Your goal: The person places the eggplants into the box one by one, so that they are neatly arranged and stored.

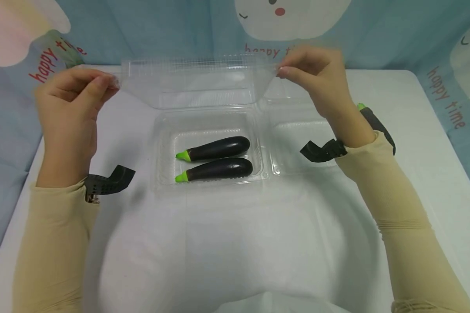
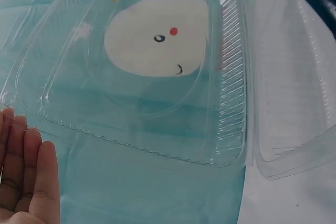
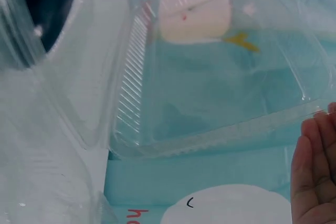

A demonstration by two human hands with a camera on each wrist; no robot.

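In the head view, a clear plastic clamshell box (image 1: pixel 162 143) lies with its lid (image 1: pixel 205 95) raised at the back. Two dark eggplants (image 1: pixel 219 148) with green stems rest side by side in its base, stems to the left. My left hand (image 1: pixel 72 108) pinches the lid's far left corner between thumb and fingers. At the far right corner, my right hand (image 1: pixel 321 82) pinches the lid the same way. Both wrist views show the clear lid, with the left fingers (image 2: pixel 31 171) and right fingers (image 3: pixel 315 166) at its edge.
Another clear plastic box (image 1: pixel 297 152) sits directly to the right, partly behind my right arm. Beyond that forearm lies another dark eggplant (image 1: pixel 377 124), partly hidden. A white table (image 1: pixel 227 243) carries everything, and a blue printed curtain (image 1: pixel 172 30) hangs behind it.
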